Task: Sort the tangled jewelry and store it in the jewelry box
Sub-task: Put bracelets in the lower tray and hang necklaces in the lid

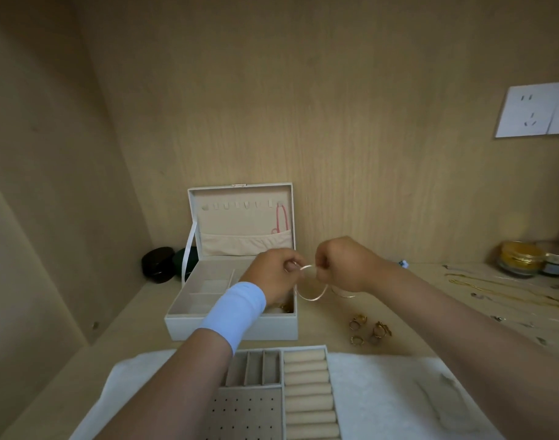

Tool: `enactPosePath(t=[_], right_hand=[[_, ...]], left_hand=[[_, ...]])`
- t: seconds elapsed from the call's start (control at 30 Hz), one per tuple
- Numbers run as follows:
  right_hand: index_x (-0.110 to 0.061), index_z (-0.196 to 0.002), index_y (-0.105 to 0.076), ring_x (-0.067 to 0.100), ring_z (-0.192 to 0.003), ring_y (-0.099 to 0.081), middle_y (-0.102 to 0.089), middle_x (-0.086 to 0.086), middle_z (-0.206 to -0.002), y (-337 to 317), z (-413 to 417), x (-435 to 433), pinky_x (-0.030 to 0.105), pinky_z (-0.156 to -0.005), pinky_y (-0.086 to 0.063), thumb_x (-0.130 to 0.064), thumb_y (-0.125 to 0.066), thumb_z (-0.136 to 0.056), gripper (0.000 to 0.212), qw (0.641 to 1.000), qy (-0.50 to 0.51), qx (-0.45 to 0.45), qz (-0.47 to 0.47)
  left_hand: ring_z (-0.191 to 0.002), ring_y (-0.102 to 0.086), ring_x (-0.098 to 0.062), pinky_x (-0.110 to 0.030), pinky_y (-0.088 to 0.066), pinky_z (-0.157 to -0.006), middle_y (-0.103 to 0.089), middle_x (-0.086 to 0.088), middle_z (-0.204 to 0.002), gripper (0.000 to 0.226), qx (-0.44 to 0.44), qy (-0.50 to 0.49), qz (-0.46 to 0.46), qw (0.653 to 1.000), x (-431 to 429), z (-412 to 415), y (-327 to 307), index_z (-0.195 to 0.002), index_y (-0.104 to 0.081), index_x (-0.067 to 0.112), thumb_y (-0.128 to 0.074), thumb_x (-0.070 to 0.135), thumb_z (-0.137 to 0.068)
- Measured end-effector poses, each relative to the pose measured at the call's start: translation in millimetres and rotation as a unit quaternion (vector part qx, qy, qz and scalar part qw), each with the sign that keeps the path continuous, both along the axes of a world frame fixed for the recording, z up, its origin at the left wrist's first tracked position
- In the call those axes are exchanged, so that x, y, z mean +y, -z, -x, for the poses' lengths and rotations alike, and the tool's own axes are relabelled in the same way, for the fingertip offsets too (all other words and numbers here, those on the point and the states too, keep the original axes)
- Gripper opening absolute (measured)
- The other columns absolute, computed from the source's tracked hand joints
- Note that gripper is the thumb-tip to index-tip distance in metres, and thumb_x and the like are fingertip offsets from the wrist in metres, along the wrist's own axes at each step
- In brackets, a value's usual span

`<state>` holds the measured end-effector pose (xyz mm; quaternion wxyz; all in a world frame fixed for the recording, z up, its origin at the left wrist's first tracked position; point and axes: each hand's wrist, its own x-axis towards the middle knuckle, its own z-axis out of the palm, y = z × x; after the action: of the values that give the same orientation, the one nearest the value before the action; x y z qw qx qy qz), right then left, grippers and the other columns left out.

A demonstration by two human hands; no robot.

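Where the white cloth point(383, 401) covers the shelf edge nearest us, the lift-out tray point(303, 348) lies on it, ring rolls on its right side; just beyond, right of centre, gold rings point(370, 330) cluster on the bare shelf point(414, 312); over the front right corner of the open jewelry box point(279, 327), our left hand point(273, 276), with a white wristband point(237, 309) on its wrist, and our right hand point(345, 265) both have fingers curled, pinching the thin pale bangles point(310, 293) strung between them; loops hang below the knuckles; a gold piece point(283, 308) sits in the box's front right compartment; a pink cord point(281, 219) hangs inside the lid; dark cases point(159, 265) left of the box; gold chains point(494, 287) far right, jars point(521, 257) behind them; wall socket point(535, 111) above.
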<state>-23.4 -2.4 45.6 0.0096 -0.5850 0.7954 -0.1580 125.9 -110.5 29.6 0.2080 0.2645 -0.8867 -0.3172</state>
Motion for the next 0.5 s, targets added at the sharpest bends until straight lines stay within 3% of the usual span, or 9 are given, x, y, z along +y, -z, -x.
enactPosePath(t=[0.1, 0.27, 0.4, 0.5], right_hand=[[-0.011, -0.087, -0.070, 0.018, -0.078, -0.062, -0.066, -0.002, -0.082, -20, -21, -11, 0.027, -0.069, -0.050, -0.023, -0.066, -0.084, 0.013, 0.996, -0.017, -0.057, 0.070], [-0.019, -0.082, -0.078, 0.001, -0.062, -0.059, -0.066, -0.012, -0.069, -17, -72, -62, 0.018, -0.062, -0.046, -0.014, -0.069, -0.082, 0.010, 0.984, -0.022, -0.166, 0.062], [-0.022, -0.071, -0.075, 0.004, -0.066, -0.063, -0.066, -0.012, -0.065, 3, -108, -106, 0.017, -0.060, -0.046, -0.010, -0.065, -0.081, 0.019, 0.977, -0.006, -0.209, 0.046], [-0.023, -0.071, -0.074, 0.011, -0.084, -0.068, -0.070, -0.010, -0.073, 15, -129, -127, 0.020, -0.072, -0.050, -0.010, -0.064, -0.081, 0.020, 0.980, -0.018, -0.195, 0.020]], left_hand=[[-0.072, -0.069, -0.012, -0.025, -0.055, -0.074, -0.072, 0.005, -0.082, 0.012, 0.065, -0.028, -0.063, 0.996, -15, -19, -14, -0.091, -0.076, 0.027, -0.072, 0.017, -0.086], [-0.055, -0.064, -0.011, -0.018, -0.050, -0.059, -0.070, 0.002, -0.076, 0.015, 0.092, -0.102, -0.069, 0.988, -54, -72, -13, -0.083, -0.074, 0.024, -0.072, 0.010, -0.087], [-0.066, -0.064, -0.011, -0.017, -0.049, -0.068, -0.068, 0.007, -0.077, 0.016, 0.024, -0.147, -0.020, 0.989, -81, -112, 4, -0.085, -0.072, 0.026, -0.071, 0.011, -0.086], [-0.085, -0.065, -0.009, -0.023, -0.051, -0.084, -0.070, 0.012, -0.088, 0.015, -0.045, -0.157, 0.026, 0.986, -93, -132, 16, -0.092, -0.072, 0.030, -0.068, 0.018, -0.086]])
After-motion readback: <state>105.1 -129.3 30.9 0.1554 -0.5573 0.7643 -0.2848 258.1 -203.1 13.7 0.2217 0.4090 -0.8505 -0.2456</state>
